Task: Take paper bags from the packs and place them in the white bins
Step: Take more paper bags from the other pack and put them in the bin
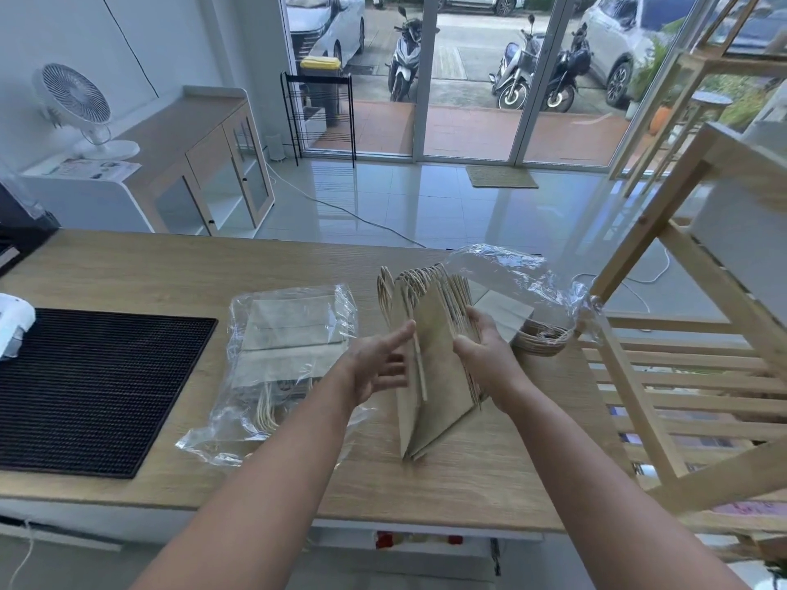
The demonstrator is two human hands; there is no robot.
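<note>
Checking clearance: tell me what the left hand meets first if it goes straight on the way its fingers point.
Probably the stack of paper bags: the left hand points up-right, its fingertips at the stack's near edge.

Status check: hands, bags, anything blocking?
Left hand open, flat against the bag stack. Right hand in a grip on its far side. Stack on edge on the counter. Second pack unopened alongside. No bins in view.

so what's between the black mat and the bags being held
A plastic pack of paper bags lies flat on the counter between the black mat and the held bags, head view.
</note>
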